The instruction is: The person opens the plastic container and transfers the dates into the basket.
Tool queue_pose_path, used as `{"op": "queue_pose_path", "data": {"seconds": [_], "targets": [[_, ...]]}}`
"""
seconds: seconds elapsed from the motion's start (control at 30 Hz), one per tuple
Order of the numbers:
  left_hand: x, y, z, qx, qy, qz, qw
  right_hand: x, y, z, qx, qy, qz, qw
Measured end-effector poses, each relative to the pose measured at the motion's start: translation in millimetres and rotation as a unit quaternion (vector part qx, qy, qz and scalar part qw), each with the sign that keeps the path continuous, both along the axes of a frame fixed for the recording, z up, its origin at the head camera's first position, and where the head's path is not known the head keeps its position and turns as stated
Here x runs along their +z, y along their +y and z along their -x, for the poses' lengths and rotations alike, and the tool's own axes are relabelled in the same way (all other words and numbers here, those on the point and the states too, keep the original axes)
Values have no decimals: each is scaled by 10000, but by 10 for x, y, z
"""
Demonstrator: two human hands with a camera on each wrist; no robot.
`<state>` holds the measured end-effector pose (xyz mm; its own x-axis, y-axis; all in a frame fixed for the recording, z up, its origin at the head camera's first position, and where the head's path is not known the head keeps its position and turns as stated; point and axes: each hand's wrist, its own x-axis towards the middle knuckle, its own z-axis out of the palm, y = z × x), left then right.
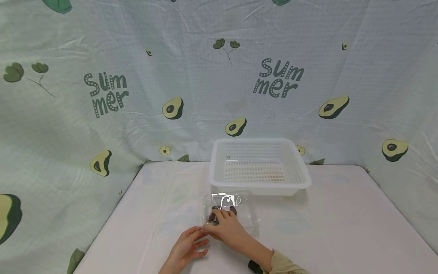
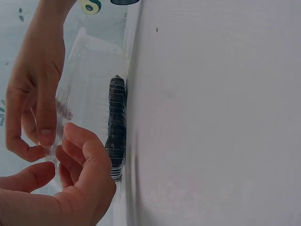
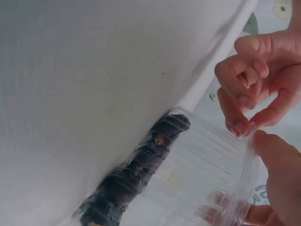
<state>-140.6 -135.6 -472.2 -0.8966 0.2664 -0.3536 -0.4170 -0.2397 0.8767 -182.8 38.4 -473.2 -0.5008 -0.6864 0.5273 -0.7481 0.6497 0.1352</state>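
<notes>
A clear plastic box [image 1: 247,217] of dark fruit [image 3: 138,167] sits on the table [image 1: 328,224].

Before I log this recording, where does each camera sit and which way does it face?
Head: worn on the head, facing forward and down over the table, white basket and clear container; left hand, right hand and a sleeve show.
Left wrist: on that wrist, facing its hand at the clear container; both hands show.
Right wrist: on that wrist, facing its hand and the dark pieces inside the container; both hands show.
The two wrist views share both hands and those pieces.
</notes>
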Motion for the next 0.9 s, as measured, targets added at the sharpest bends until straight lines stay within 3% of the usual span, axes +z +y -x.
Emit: {"op": "queue_pose_path", "data": {"seconds": [0.17,0.4,0.57,0.73,0.9], "targets": [[-28,-4,6,50,-42,23,10000,4,-47,10,-132,239,-342,9990],[-49,-6,25,105,91,329,9994,55,-102,-48,-439,56,-906,9949],[-42,-15,45,94,93,413,9991,46,-135,-79,-674,344,-1086,9912],[-31,-6,52,93,153,460,9988,40,-145,-70,-645,497,-949,9921],[-14,12,66,190,43,569,9982,98,-161,-5,-450,699,-263,9962]]}}
